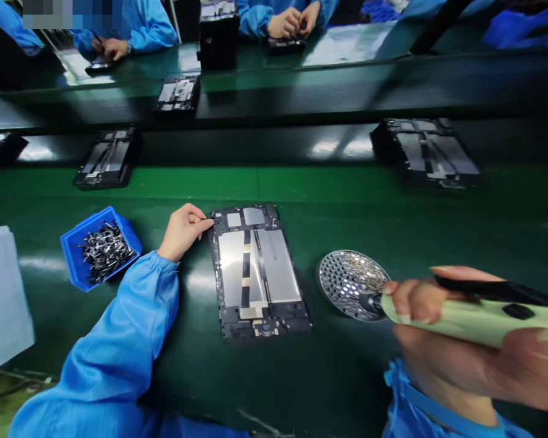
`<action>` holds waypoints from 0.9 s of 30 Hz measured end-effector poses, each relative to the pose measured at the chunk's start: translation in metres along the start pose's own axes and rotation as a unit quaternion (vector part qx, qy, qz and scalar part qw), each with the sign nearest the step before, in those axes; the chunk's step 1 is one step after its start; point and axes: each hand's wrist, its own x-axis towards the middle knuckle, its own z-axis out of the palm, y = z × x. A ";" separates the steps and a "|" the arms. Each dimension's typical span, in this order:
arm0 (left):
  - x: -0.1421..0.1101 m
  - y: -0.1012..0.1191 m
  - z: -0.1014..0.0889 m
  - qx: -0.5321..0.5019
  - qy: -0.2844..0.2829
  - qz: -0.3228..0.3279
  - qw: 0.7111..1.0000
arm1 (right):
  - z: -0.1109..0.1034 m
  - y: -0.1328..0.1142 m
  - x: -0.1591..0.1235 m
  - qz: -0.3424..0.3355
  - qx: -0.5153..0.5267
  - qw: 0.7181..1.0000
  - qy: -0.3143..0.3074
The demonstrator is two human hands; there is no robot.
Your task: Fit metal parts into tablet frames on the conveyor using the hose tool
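Observation:
An opened tablet [281, 267] lies flat on the green bench, its silver battery cells and dark flat cables showing. My left hand [182, 232] is at its upper left corner, thumb and fingers pinched together. Whatever small piece may be between those fingertips is too hidden to name. On the right, my right hand [466, 365] is wrapped round a pale green electric screwdriver [479, 320], which points left. The screwdriver's tip is over a round metal dish [331, 292] with a perforated plate and many small screws, right of the tablet.
A blue bin [73, 258] of small metal and black parts stands left of my left hand. White paper [2, 298] lies at the far left. Stacked tablets [105, 159] and another stack [432, 152] sit beyond. Across the bench, co-workers' hands [287, 23] handle devices.

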 end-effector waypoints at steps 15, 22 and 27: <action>0.009 -0.005 -0.007 0.110 -0.043 0.054 0.992 | 0.007 -0.005 -0.002 0.021 -0.007 1.000 -0.001; 0.021 0.005 -0.012 0.164 -0.026 0.070 0.984 | 0.011 -0.016 -0.007 0.070 0.002 0.997 0.033; 0.035 0.017 -0.008 0.237 -0.036 0.111 0.965 | 0.013 -0.020 -0.008 0.068 0.017 0.997 0.011</action>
